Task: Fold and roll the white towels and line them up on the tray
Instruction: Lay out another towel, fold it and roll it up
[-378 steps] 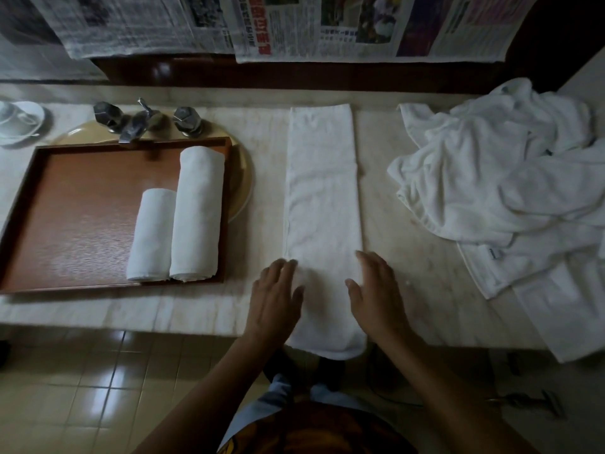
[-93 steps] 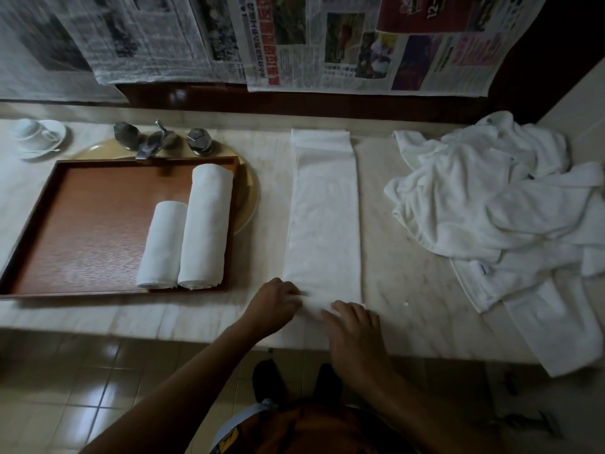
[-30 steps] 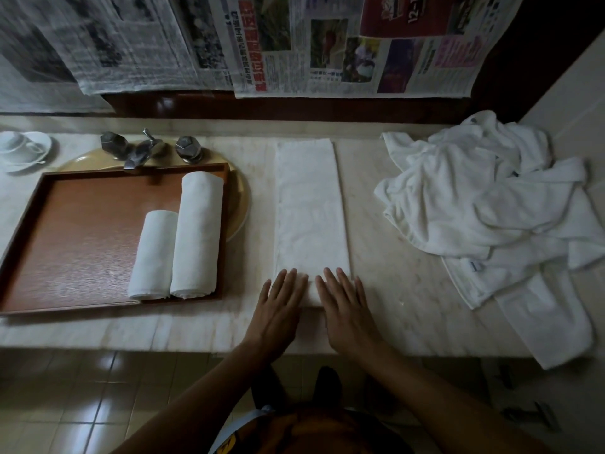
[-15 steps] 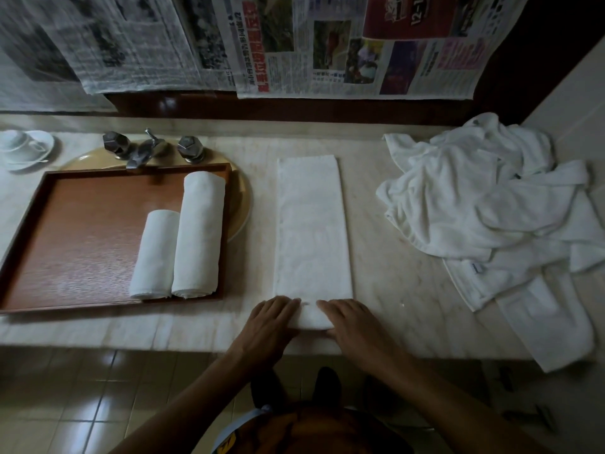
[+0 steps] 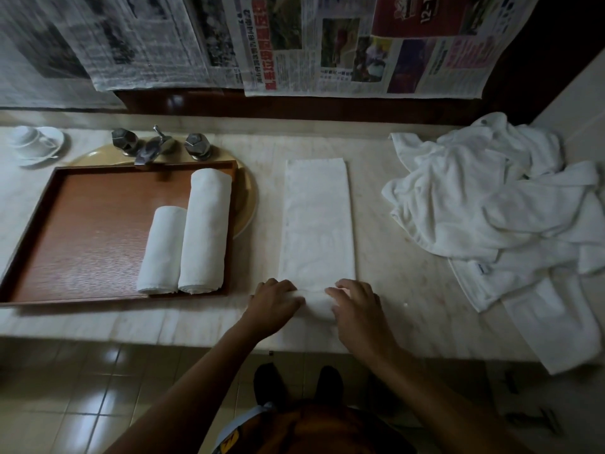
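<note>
Left hand [image 5: 273,301]: fingers curled over the left end of the small roll [image 5: 316,304] at the near end of the towel strip [image 5: 317,217], gripping it.
Right hand [image 5: 355,306]: fingers curled likewise over the right end of the same roll.
Towel strip: folded long and narrow, flat on the counter [image 5: 409,290], just right of the tray [image 5: 82,240], near end by the counter edge.
Handling: judged soft, light and limp; likely to loosen or skew if rolled unevenly; not fragile.
Hold: best taken at both ends of the roll, fingertips tucking, palms pressing forward evenly.
Tray contents: short rolled towel [image 5: 162,250] and long rolled towel [image 5: 206,227], side by side and touching, by the right rim; bare wood to their left.
Loose towels [image 5: 491,208]: crumpled heap to the right, apart from the strip.
Background: tap [image 5: 150,145], cup and saucer [image 5: 32,145], newspaper [image 5: 327,44] on the wall.
Obstacles: none along the strip; tray rim to be cleared on transfer.
</note>
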Demonstrator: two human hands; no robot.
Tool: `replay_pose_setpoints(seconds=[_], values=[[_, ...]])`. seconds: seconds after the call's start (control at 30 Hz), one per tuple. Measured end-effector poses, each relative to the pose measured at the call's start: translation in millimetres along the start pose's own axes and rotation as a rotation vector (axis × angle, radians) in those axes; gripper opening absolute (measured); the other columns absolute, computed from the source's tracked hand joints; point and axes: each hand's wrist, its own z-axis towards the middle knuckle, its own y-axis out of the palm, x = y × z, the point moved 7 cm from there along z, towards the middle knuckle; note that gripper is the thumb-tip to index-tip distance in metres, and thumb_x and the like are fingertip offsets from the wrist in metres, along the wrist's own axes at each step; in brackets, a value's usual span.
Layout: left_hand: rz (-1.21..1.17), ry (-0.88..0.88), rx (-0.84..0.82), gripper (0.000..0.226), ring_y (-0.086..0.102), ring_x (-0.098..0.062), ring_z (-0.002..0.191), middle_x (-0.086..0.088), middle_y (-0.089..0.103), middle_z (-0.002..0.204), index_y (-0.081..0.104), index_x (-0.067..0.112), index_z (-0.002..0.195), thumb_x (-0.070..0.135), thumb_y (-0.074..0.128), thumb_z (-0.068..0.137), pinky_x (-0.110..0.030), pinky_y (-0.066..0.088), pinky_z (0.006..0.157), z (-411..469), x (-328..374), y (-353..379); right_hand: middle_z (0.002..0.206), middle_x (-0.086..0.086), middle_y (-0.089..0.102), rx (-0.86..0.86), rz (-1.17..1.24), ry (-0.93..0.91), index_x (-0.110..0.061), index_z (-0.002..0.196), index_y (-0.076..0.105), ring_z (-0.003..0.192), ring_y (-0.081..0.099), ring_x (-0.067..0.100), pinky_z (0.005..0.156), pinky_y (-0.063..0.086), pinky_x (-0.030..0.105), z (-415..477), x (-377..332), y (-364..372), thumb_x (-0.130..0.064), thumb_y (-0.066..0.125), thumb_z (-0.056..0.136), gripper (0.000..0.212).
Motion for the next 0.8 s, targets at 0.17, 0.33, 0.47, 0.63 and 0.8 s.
replay_pose_setpoints(seconds=[0.17,0.33,0.47,0.63,0.8], values=[[0.024,-0.047,0.033,0.056,0.051,-0.022,0.121,0.005,0.054,0.13,0.065,0.032,0.117,0.071,0.04,0.087,-0.042,0.049,0.097,3.0,-1.5,0.8,0.152,0.01,0.049,0.094,-0.048,-0.094,-0.023,0.139,0.059,0.143,0.037,0.036,0.11,0.034,0.066,-36.0,-25.7,19.8,-0.017,0.054,0.084,0.055],[0.285,0.207,0.425,0.061,0.043,-0.032,0.14,-0.012,0.044,0.153,0.043,0.02,0.149,0.047,0.057,0.096,-0.051,0.042,0.112,-41.3,35.4,-1.0,0.168,0.006,0.022,-0.069,-0.063,-0.112,-0.028,0.156,0.035,0.157,0.008,0.032,0.119,0.017,0.064,-34.7,-16.1,36.0,-0.012,0.069,0.082,0.084],[0.478,0.31,0.308,0.087,0.019,-0.038,0.156,-0.016,0.023,0.169,0.021,0.02,0.161,0.04,0.067,0.09,-0.061,0.028,0.121,-38.9,33.9,28.8,0.168,0.007,0.025,-0.1,-0.122,-0.124,-0.023,0.158,0.032,0.157,0.014,0.033,0.119,0.025,0.065,-23.8,-10.9,35.5,-0.031,0.044,0.093,0.067],[0.479,0.262,0.239,0.086,0.014,-0.036,0.157,-0.014,0.02,0.17,0.012,0.021,0.162,0.034,0.063,0.094,-0.06,0.027,0.122,-14.0,27.7,20.0,0.167,0.007,0.028,-0.12,-0.152,-0.097,-0.021,0.16,0.029,0.156,0.019,0.033,0.121,0.023,0.062,4.9,-2.9,33.3,-0.019,0.06,0.092,0.074],[0.38,0.297,0.192,0.065,0.039,-0.029,0.139,-0.007,0.04,0.152,0.033,0.018,0.153,0.044,0.058,0.098,-0.048,0.045,0.109,4.5,34.0,3.0,0.152,0.001,0.046,-0.134,-0.145,-0.141,-0.023,0.155,0.037,0.139,0.044,0.025,0.109,0.04,0.05,32.2,7.6,24.6,-0.034,0.049,0.103,0.054]])
